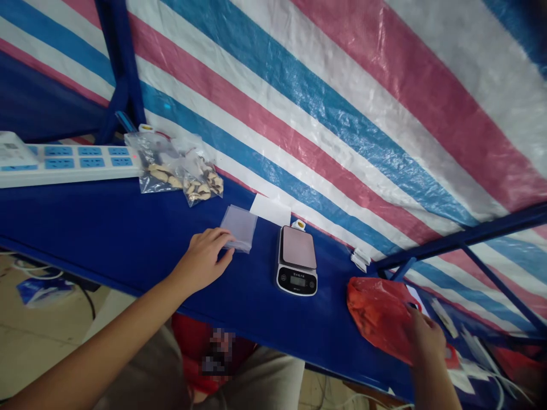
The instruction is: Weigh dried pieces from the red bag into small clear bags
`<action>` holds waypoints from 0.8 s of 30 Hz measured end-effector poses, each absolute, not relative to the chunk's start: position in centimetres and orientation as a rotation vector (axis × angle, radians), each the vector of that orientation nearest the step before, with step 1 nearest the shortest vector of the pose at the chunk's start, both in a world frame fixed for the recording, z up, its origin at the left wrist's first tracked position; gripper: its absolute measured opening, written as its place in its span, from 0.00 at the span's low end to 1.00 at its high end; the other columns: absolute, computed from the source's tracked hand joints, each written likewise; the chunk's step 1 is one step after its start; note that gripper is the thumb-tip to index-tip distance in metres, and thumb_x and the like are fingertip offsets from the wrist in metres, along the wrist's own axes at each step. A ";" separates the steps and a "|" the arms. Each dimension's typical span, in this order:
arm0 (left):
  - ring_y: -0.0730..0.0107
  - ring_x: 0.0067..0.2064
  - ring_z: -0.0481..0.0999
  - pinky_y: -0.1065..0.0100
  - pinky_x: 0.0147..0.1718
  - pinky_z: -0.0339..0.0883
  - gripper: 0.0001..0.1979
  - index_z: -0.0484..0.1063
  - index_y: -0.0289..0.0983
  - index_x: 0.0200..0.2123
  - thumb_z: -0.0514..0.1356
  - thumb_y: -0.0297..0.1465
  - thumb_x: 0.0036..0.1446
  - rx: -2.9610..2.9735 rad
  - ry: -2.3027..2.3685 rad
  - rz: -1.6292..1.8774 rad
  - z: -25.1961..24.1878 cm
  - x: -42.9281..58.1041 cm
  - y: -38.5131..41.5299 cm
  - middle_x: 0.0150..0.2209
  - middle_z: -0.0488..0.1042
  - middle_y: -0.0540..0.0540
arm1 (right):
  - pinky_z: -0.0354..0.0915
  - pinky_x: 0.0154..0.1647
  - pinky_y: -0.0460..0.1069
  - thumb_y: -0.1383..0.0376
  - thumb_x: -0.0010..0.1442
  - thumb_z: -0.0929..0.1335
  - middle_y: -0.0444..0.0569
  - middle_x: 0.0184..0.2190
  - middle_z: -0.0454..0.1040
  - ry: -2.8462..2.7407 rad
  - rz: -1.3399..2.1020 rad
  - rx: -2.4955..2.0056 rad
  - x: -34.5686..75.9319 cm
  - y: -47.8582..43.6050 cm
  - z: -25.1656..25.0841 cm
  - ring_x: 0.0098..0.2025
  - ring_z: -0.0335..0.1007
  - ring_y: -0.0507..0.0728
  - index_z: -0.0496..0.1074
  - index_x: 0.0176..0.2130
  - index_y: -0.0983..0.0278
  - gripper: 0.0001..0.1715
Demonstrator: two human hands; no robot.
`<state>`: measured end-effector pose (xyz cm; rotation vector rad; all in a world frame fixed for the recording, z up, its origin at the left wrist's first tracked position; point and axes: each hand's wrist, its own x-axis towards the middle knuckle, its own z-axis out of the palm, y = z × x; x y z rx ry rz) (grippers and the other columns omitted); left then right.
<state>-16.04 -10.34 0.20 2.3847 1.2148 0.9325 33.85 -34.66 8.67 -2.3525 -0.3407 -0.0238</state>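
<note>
My left hand [209, 259] is closed at the near left corner of a stack of clear plastic bags [241, 226], its fingertips on the edge. To the right of the stack stands a kitchen scale [299, 250] with nothing on its plate; its display reading is too small to tell. At the far right, my right hand [427, 336] is blurred by motion beside a red plastic bag [378, 310]. What its fingers hold, if anything, cannot be made out.
A white power strip [89, 162] lies at the left. Clear bags with dried pale slices [200, 185] rest beside it. White paper [270, 209] sits behind the stack. Striped sheeting [273, 114] hangs at the back, and cables lie at the lower right.
</note>
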 end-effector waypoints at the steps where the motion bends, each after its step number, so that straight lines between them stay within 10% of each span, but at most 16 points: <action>1: 0.54 0.53 0.73 0.50 0.51 0.63 0.15 0.73 0.40 0.48 0.50 0.37 0.68 2.384 1.213 0.935 0.2 -16.0 -10.3 0.51 0.75 0.41 | 0.55 0.65 0.72 0.45 0.48 0.72 0.70 0.60 0.65 -0.292 -0.200 -2.420 33.9 -34.9 8.6 0.67 0.54 0.82 0.68 0.55 0.63 0.41; 5: 0.54 0.54 0.73 0.50 0.51 0.63 0.15 0.73 0.40 0.48 0.50 0.37 0.68 2.396 1.206 0.922 0.2 -16.1 -10.3 0.52 0.75 0.41 | 0.61 0.62 0.69 0.39 0.49 0.72 0.83 0.65 0.55 -0.155 -0.343 -2.618 35.9 -35.3 8.7 0.66 0.58 0.82 0.50 0.70 0.78 0.68; 13: 0.54 0.53 0.74 0.50 0.51 0.63 0.14 0.74 0.40 0.48 0.51 0.36 0.67 2.384 1.207 0.938 0.1 -16.1 -10.3 0.51 0.75 0.42 | 0.64 0.60 0.66 0.50 0.51 0.70 0.63 0.37 0.80 -0.594 0.202 -2.836 40.8 -34.2 9.1 0.58 0.70 0.79 0.77 0.34 0.63 0.20; 24: 0.55 0.53 0.73 0.49 0.52 0.63 0.15 0.73 0.39 0.47 0.49 0.37 0.69 2.393 1.185 0.894 0.3 -16.1 -10.3 0.52 0.75 0.40 | 0.70 0.30 0.47 0.48 0.47 0.76 0.48 0.35 0.80 -0.643 0.442 -2.255 34.7 -33.0 12.3 0.37 0.75 0.59 0.76 0.36 0.61 0.23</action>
